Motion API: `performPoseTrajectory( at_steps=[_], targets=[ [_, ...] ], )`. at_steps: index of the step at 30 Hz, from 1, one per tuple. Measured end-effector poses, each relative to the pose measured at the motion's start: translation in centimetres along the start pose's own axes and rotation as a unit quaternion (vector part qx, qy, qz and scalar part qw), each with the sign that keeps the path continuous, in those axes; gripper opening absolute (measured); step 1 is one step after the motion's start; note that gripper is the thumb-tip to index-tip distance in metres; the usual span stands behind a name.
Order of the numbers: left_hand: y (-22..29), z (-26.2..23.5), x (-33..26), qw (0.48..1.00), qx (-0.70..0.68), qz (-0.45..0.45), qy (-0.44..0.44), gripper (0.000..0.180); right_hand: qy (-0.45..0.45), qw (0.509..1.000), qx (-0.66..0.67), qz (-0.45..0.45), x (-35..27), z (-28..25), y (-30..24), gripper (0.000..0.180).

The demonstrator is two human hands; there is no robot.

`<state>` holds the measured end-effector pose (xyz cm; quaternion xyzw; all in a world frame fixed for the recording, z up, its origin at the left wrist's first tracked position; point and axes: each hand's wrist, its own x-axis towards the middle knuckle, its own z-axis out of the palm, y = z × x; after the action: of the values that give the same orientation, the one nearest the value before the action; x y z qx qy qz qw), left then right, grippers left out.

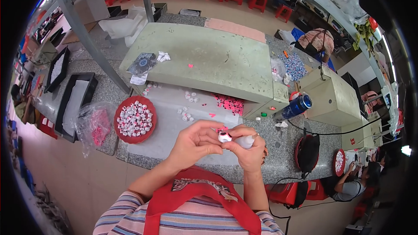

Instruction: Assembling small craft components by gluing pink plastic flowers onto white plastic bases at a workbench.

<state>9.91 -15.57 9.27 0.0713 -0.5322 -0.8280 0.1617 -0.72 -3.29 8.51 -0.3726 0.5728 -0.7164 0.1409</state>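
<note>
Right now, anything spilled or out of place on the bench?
One pink bit sits alone atop the green box, apart from the pink heap; looks like a stray. Several white pieces lie loose on the paper, outside the red bowl, though that may be deliberate.

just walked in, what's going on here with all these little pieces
A person in a red apron has both hands busy over a workbench. The left hand and right hand meet at a small white piece with dark spots and pink on top; the right also holds a small pale bottle. To the left, a red bowl holds many similar pieces, while loose pink bits lie beside the big green box.
</note>
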Motion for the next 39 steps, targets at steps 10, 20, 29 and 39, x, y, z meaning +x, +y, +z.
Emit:
performPoseTrajectory(
  at_steps=[10,20,29,39],
  targets=[
    [-0.3,-0.6,-0.1,0.993,0.117,0.028,0.003,0.017,-0.02,0.972,0.19,0.137,-0.6,0.3,1.3,0.021],
    [-10.7,-11.5,-2.7,0.955,0.112,-0.082,0.264,0.018,-0.006,0.912,0.003,0.411,-4.5,5.5,12.6,0.015],
    [10.8,-8.6,-1.2,0.844,0.376,0.33,0.192,0.067,0.01,0.941,0.07,0.33,0.7,2.1,7.1,0.019],
    [19.5,-5.3,-2.8,0.677,0.4,0.604,0.134,0.068,-0.305,0.897,0.074,0.31,6.2,4.9,-21.0,0.022]
  ],
)
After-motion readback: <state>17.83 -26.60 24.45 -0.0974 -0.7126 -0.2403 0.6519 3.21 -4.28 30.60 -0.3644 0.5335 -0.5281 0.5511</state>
